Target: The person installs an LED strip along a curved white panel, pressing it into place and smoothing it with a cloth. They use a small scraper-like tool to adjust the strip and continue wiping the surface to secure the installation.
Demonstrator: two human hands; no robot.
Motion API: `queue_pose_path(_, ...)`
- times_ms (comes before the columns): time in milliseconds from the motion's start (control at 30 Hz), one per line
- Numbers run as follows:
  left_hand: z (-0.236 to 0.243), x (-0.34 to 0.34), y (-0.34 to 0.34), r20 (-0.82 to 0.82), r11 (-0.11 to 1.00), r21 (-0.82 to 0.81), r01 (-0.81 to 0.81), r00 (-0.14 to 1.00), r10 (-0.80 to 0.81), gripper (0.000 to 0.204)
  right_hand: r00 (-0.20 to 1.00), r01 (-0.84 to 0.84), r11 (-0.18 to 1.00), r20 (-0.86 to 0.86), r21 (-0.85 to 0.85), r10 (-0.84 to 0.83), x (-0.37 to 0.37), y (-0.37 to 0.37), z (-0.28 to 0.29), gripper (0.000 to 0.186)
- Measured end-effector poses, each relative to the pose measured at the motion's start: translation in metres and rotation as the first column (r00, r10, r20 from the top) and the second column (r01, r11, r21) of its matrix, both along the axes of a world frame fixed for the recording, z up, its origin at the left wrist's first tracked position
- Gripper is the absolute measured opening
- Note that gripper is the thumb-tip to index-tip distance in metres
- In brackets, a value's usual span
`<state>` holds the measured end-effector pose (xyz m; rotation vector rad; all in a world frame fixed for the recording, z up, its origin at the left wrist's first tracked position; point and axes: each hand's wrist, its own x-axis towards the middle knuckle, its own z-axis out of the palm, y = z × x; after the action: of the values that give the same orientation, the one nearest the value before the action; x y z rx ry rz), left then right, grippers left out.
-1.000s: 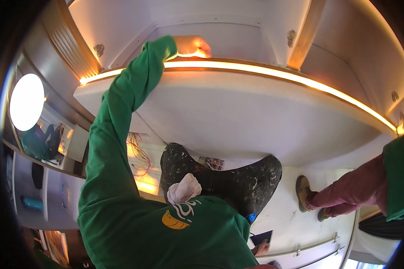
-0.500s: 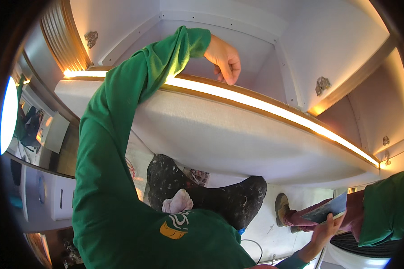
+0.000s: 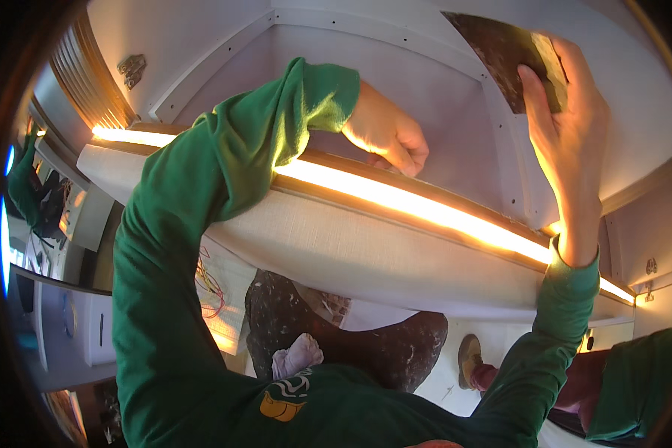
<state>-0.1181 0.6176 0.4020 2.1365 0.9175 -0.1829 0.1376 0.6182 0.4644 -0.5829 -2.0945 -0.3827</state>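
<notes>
My left hand (image 3: 388,134) reaches over the lit strip (image 3: 403,196) into an open overhead cabinet (image 3: 381,67). Its fingers are curled together just behind the wooden front edge (image 3: 455,193); anything in them is hidden. My right hand (image 3: 579,119), raised at the upper right, grips a wide, flat putty knife (image 3: 493,56) with a dark plate and a pale back edge, thumb on the near face. The plate is tilted in front of the white cabinet door.
Below the strip bulges a pale padded panel (image 3: 366,231). Metal hinges (image 3: 132,71) sit on the cabinet doors. A co-worker's green sleeve or top (image 3: 642,381) and dark red trousers show at lower right. Thin wires (image 3: 211,287) lie at lower left.
My right hand has risen from the lower right with the putty knife to the cabinet. My left hand has shifted slightly right and down along the edge.
</notes>
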Motion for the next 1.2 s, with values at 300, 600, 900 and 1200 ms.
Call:
queue_pose_path(300, -0.013, 0.008, -0.004, 0.112, 0.986, 0.162, -0.032, 0.994, 0.014, 0.029, 0.996, -0.011, 1.000, -0.092, -0.002, 0.010, 0.018, 0.032, -0.034, 0.028)
queue_pose_path(600, -0.009, 0.014, 0.004, 0.416, 0.958, -0.079, -0.275, 0.864, 0.282, 0.022, 0.986, 0.063, 0.998, -0.152, 0.009, -0.061, 0.030, 0.042, -0.028, 0.032)
queue_pose_path(900, -0.021, 0.026, 0.000, 0.720, 0.978, -0.093, -0.186, 0.666, 0.195, 0.030, 0.982, 0.047, 0.997, -0.178, -0.067, -0.058, 0.033, 0.042, -0.022, 0.036)
queue_pose_path(1200, 0.000, -0.017, 0.033, 0.329, 0.818, 0.368, -0.442, 0.885, 0.330, 0.040, 0.972, -0.143, 0.845, -0.232, -0.516, 0.023, 0.032, 0.030, -0.018, 0.035)
